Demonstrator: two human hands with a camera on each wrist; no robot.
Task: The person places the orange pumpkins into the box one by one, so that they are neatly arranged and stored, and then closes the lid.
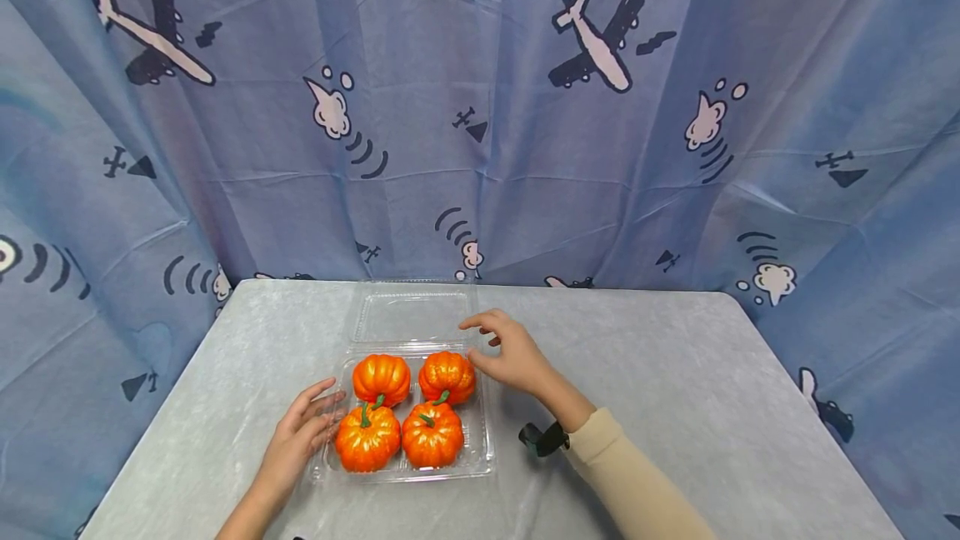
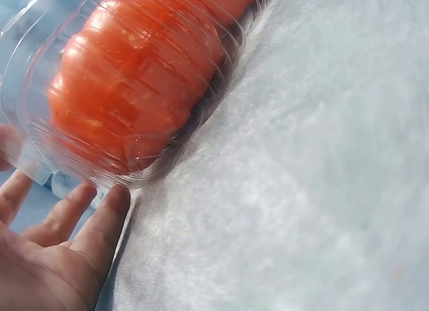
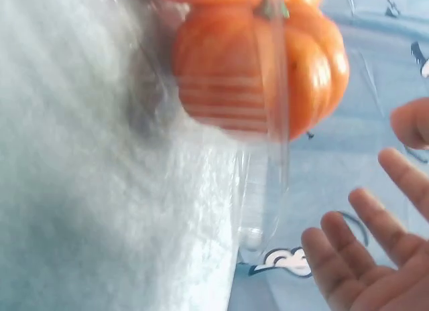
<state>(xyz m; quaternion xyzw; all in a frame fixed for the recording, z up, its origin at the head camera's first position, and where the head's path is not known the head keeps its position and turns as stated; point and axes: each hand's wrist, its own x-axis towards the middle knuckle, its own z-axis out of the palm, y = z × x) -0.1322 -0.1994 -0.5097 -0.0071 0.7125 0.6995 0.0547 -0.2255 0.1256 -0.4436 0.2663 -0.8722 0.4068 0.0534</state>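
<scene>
A clear plastic clamshell container lies on the table with its lid folded back away from me. Several small orange pumpkins with green stems fill its base in two rows. My left hand is at the container's left side, fingers extended; in the left wrist view its fingertips touch or nearly touch the ribbed wall. Close to the hinge at the back right corner is my right hand, fingers loosely bent and thumb apart. The right wrist view shows that hand holding nothing, beside a pumpkin.
A pale grey cloth covers the table. Behind it and along both sides hangs a blue curtain printed with planes. A black wrist-worn device sits at my right wrist, near the beige sleeve.
</scene>
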